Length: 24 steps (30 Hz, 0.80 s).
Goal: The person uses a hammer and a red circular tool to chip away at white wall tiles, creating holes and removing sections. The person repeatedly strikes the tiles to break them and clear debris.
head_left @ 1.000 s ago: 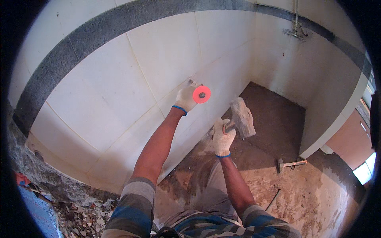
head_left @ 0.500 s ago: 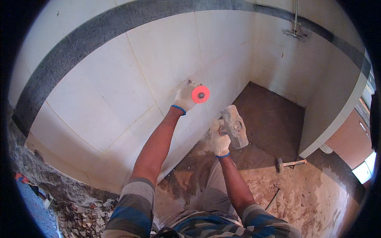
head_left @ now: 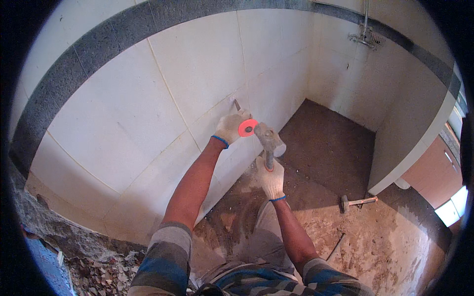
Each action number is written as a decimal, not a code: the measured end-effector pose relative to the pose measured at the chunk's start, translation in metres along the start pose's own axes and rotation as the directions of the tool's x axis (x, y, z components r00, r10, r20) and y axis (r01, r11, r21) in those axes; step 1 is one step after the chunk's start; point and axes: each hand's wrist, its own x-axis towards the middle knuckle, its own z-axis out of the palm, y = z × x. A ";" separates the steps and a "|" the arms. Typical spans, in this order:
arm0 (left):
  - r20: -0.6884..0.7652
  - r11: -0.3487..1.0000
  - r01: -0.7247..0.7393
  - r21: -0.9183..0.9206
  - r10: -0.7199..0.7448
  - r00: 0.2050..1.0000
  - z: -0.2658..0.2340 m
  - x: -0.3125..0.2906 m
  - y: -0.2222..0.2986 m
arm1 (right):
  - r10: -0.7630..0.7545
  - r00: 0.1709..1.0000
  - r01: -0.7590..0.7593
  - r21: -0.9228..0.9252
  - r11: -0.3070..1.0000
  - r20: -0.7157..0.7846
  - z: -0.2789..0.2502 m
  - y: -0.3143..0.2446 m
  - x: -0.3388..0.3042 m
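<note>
My left hand (head_left: 230, 129), in a white knit glove, is closed around a chisel with a round red hand guard (head_left: 248, 128). The chisel's tip (head_left: 237, 104) points up at the white tiled wall (head_left: 197, 84), by a tile joint. In my gloved right hand (head_left: 271, 180) is the handle of a sledgehammer, its heavy grey head (head_left: 270, 139) beside the red guard. The hammer's head is at or very close to the chisel's struck end; I cannot tell whether they touch.
A smaller hammer (head_left: 358, 203) lies on the dirty floor to the right, with a thin dark bar (head_left: 336, 246) nearer me. Broken rubble (head_left: 103, 276) is heaped at the lower left. A low partition wall (head_left: 410, 133) stands at the right, and a tap (head_left: 363, 40) is on the far wall.
The sledgehammer's head has swung up and left to the chisel's end. My left hand has shifted slightly down, and the chisel's tip shows more clearly against the wall.
</note>
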 end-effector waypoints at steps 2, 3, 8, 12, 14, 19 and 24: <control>0.017 1.000 0.006 0.011 -0.006 1.000 -0.002 -0.001 0.004 | 0.032 0.999 -0.032 0.014 0.999 0.004 -0.005 -0.002 0.003; 0.006 1.000 -0.005 0.026 0.005 1.000 -0.004 0.000 0.007 | 0.049 0.999 -0.049 0.017 0.999 -0.002 -0.008 -0.003 0.003; -0.113 0.995 0.097 -0.025 -0.099 0.989 -0.018 0.004 0.021 | 0.081 0.997 -0.079 0.101 0.992 -0.014 -0.027 -0.014 -0.007; -0.177 0.997 0.046 -0.068 -0.058 0.982 -0.030 -0.001 0.024 | 0.154 0.988 -0.151 0.095 0.984 -0.022 -0.035 -0.020 -0.016; -0.145 0.997 0.053 -0.048 -0.060 0.988 -0.031 -0.003 0.026 | 0.095 0.995 -0.088 0.183 0.979 -0.029 -0.036 -0.017 -0.017; -0.116 0.993 0.107 -0.059 -0.113 0.987 -0.028 0.004 0.025 | -0.098 0.989 0.120 0.222 0.968 -0.108 -0.016 -0.002 0.005; -0.116 0.996 0.087 -0.019 -0.089 0.989 -0.033 0.006 0.022 | -0.165 0.975 0.199 0.266 0.943 -0.147 0.010 -0.001 0.035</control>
